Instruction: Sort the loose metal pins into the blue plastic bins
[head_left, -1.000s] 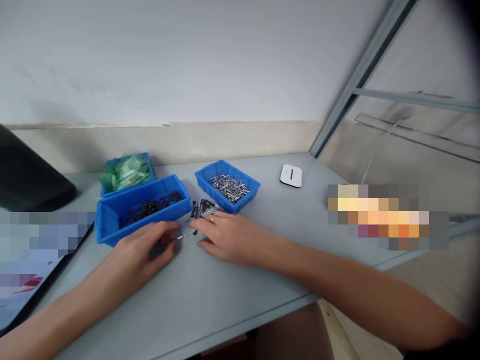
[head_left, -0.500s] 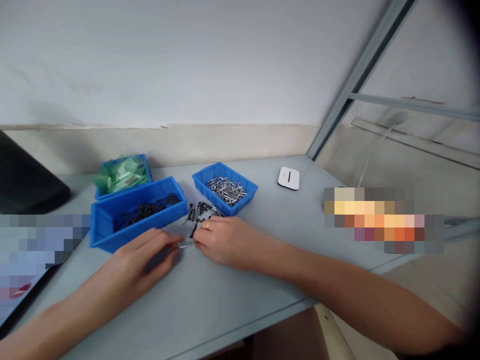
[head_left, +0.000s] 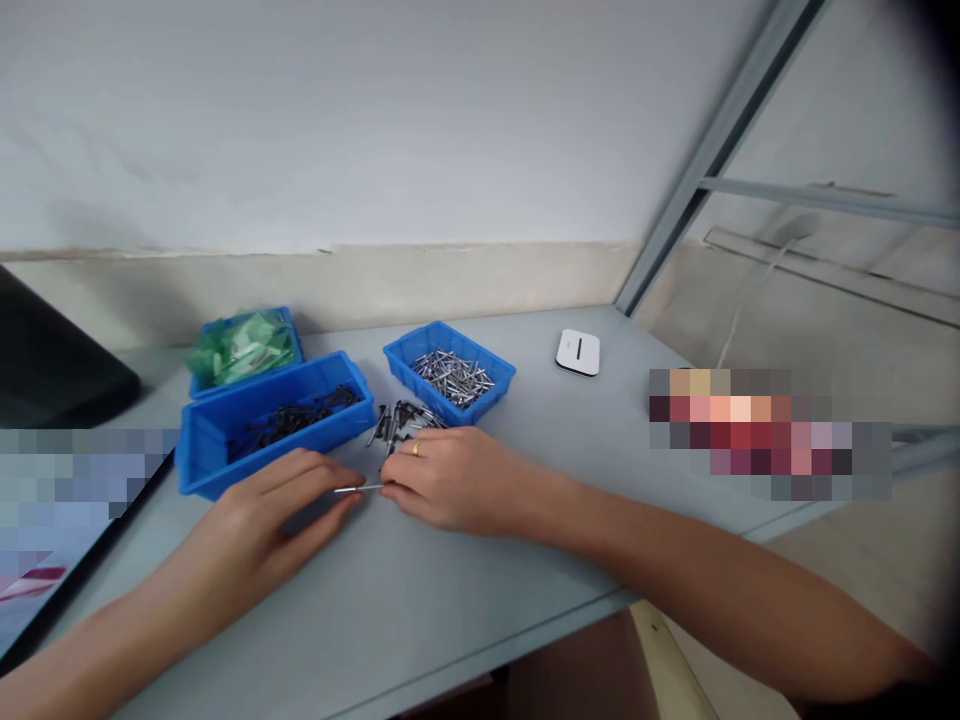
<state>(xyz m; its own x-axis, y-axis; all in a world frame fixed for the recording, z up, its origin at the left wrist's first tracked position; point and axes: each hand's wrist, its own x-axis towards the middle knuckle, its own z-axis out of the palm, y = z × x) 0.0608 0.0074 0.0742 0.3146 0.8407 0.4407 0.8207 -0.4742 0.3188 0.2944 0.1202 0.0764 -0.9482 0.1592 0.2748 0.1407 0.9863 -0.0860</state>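
Between my two hands runs a thin silver pin that looks like a blind rivet. My left hand pinches its left part between thumb and fingers. With its fingers closed, my right hand grips the other end, which the fingertips hide. Just behind my right hand lies a loose pile of black and silver pins on the table. Beyond the pile stands a blue bin of silver pins. Left of it, a longer blue bin holds black pins or screws.
A third blue bin with a green plastic bag stands at the back left. A white square device lies at the back right. A dark object and a blurred-out screen are at the left. Metal frame bars rise at the right.
The pin between my hands has come into clearer view, reaching from the left fingers to the right ones. My right hand has shifted slightly left; the bins stay put.
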